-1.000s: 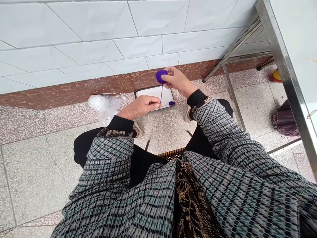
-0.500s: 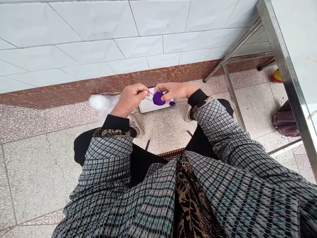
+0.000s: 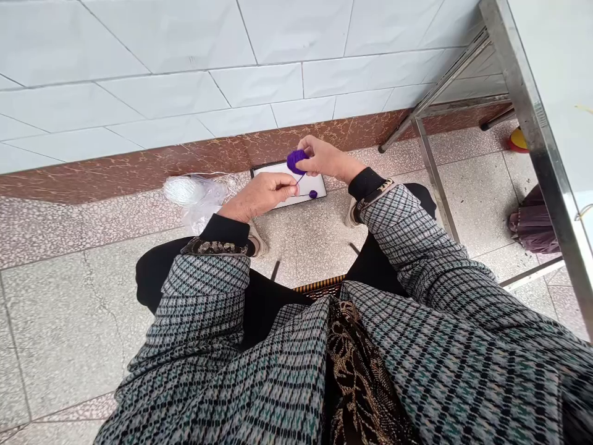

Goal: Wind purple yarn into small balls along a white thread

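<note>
A ball of purple yarn (image 3: 297,161) is gripped in the fingers of my right hand (image 3: 324,159), above the far side of a white, dark-edged tray or box lid (image 3: 273,168). My left hand (image 3: 264,194) is closed, with thumb and forefinger pinching the purple strand (image 3: 301,179) that runs down from the ball. The left hand is lower and to the left of the right one. On the white surface, near its front right corner, lies a small purple bit of yarn (image 3: 313,194). My left hand covers part of the tray.
White yarn (image 3: 183,190) in clear plastic lies on the floor at the left, by the tiled wall (image 3: 259,86). A metal-framed table (image 3: 523,93) stands at the right, with a dark purple bundle (image 3: 535,222) and a red-yellow object (image 3: 517,141) beneath. My shoes flank the tray.
My right hand has lifted the yarn ball up and away toward the wall. My left hand has moved right and slightly down, so the hands now cross closer, with the strand between them.
</note>
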Demonstrator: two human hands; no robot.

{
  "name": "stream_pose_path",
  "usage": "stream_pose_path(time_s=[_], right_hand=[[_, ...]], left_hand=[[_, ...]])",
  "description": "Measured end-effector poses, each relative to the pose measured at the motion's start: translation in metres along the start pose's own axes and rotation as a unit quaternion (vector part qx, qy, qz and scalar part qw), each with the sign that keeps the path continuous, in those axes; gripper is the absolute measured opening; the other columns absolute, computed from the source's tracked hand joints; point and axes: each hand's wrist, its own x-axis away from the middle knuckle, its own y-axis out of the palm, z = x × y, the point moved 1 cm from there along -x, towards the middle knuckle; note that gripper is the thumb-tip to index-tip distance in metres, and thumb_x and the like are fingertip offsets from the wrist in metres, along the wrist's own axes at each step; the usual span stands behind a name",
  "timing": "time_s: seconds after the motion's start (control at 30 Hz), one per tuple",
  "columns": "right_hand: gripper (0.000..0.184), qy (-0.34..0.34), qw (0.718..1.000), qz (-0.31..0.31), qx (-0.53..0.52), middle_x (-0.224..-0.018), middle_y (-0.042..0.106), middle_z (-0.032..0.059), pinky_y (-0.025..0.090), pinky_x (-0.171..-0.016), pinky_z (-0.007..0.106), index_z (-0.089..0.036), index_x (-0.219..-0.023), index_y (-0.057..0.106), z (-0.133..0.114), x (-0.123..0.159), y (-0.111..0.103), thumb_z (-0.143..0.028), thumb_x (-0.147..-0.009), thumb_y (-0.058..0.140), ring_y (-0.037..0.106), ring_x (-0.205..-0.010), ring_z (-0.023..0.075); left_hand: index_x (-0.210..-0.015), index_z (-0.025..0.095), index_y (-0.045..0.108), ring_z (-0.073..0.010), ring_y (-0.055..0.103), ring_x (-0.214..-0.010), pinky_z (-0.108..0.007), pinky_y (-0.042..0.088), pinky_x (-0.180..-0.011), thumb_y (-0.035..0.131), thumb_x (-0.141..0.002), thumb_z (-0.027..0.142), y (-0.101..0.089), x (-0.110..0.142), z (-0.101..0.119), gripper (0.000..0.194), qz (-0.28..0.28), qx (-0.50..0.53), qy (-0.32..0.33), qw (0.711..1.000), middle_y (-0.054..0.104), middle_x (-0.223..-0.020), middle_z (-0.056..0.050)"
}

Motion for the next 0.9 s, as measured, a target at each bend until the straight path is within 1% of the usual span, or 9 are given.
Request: stream_pose_path(time_s=[0.1, 0.17, 0.27, 0.33, 0.43, 0.6, 0.73, 0.8, 0.9], right_hand=[[0.034, 0.018, 0.995, -0.062, 0.078, -0.087, 0.060, -0.0009, 0.046, -0.055, 0.020, -0.021, -0.101, 0.051, 0.003, 0.004, 0.000, -0.009, -0.079, 0.074, 0.054, -0.065, 0.0105], [0.034, 0.025, 0.989, -0.114, 0.090, -0.089, 0.063, -0.0006, 0.047, -0.056, 0.020, -0.020, -0.102, 0.053, 0.001, 0.009, 0.001, -0.008, -0.077, 0.074, 0.055, -0.065, 0.0101], [0.034, 0.013, 0.984, -0.176, 0.038, -0.092, 0.065, -0.0005, 0.050, -0.059, 0.019, -0.019, -0.103, 0.055, -0.005, 0.015, 0.002, -0.007, -0.076, 0.074, 0.058, -0.067, 0.0094], [0.034, -0.006, 0.982, -0.187, -0.029, -0.093, 0.066, -0.0005, 0.052, -0.062, 0.018, -0.019, -0.104, 0.056, -0.010, 0.019, 0.003, -0.009, -0.077, 0.073, 0.060, -0.069, 0.0094], [0.032, -0.013, 0.979, -0.150, -0.136, -0.092, 0.067, 0.0000, 0.055, -0.065, 0.020, -0.020, -0.107, 0.053, -0.019, 0.022, 0.002, -0.017, -0.082, 0.073, 0.063, -0.070, 0.0105], [0.026, -0.011, 0.970, -0.017, -0.244, -0.084, 0.066, -0.0011, 0.053, -0.069, 0.021, -0.022, -0.100, 0.051, -0.024, 0.016, -0.001, -0.033, -0.089, 0.072, 0.066, -0.077, 0.0120], [0.027, -0.012, 0.970, 0.040, -0.238, -0.073, 0.061, -0.0023, 0.046, -0.075, 0.018, -0.020, -0.090, 0.054, -0.019, 0.007, -0.002, -0.044, -0.096, 0.064, 0.064, -0.088, 0.0099], [0.025, -0.004, 0.974, 0.067, -0.216, -0.074, 0.060, -0.0023, 0.045, -0.078, 0.018, -0.018, -0.092, 0.053, -0.017, 0.005, -0.001, -0.041, -0.099, 0.060, 0.062, -0.089, 0.0090], [0.019, -0.017, 0.979, 0.108, -0.173, -0.084, 0.060, -0.0013, 0.048, -0.076, 0.019, -0.020, -0.102, 0.050, -0.015, 0.006, 0.002, -0.032, -0.097, 0.064, 0.061, -0.086, 0.0104]], left_hand=[[-0.081, 0.017, 0.070, -0.0152, 0.053, -0.067, -0.029, 0.041, -0.067, 0.057, -0.087, 0.029, -0.009, 0.003, 0.001, 0.018, 0.077, -0.012, -0.012, 0.997, 0.061, -0.070, -0.002], [-0.079, 0.018, 0.068, -0.0169, 0.056, -0.074, -0.030, 0.045, -0.072, 0.058, -0.086, 0.027, -0.015, 0.004, 0.002, 0.015, 0.109, -0.019, -0.014, 0.994, 0.064, -0.076, -0.003], [-0.077, 0.019, 0.066, -0.0182, 0.057, -0.080, -0.031, 0.046, -0.078, 0.058, -0.086, 0.026, -0.019, 0.002, 0.000, 0.014, 0.142, -0.026, -0.019, 0.989, 0.065, -0.079, -0.004], [-0.077, 0.019, 0.065, -0.0178, 0.056, -0.079, -0.031, 0.046, -0.077, 0.057, -0.086, 0.026, -0.019, -0.001, -0.005, 0.015, 0.161, -0.024, -0.032, 0.986, 0.063, -0.077, -0.003], [-0.076, 0.018, 0.064, -0.0165, 0.052, -0.072, -0.031, 0.043, -0.072, 0.055, -0.087, 0.027, -0.013, -0.006, -0.013, 0.016, 0.167, -0.008, -0.059, 0.984, 0.058, -0.069, -0.001], [-0.078, 0.017, 0.065, -0.0145, 0.047, -0.062, -0.028, 0.038, -0.065, 0.055, -0.087, 0.028, 0.001, -0.010, -0.017, 0.017, 0.108, 0.006, -0.057, 0.992, 0.055, -0.063, 0.001], [-0.075, 0.017, 0.065, -0.0135, 0.046, -0.058, -0.028, 0.036, -0.062, 0.054, -0.087, 0.030, 0.010, -0.011, -0.015, 0.021, 0.050, -0.006, -0.036, 0.998, 0.054, -0.061, 0.002], [-0.075, 0.017, 0.065, -0.0135, 0.048, -0.059, -0.028, 0.037, -0.063, 0.054, -0.088, 0.031, 0.011, -0.010, -0.013, 0.022, 0.026, -0.013, -0.025, 0.999, 0.056, -0.062, 0.001], [-0.074, 0.017, 0.064, -0.0138, 0.050, -0.061, -0.028, 0.038, -0.063, 0.054, -0.088, 0.033, 0.011, -0.010, -0.009, 0.023, 0.006, -0.019, -0.007, 1.000, 0.057, -0.064, 0.001]])
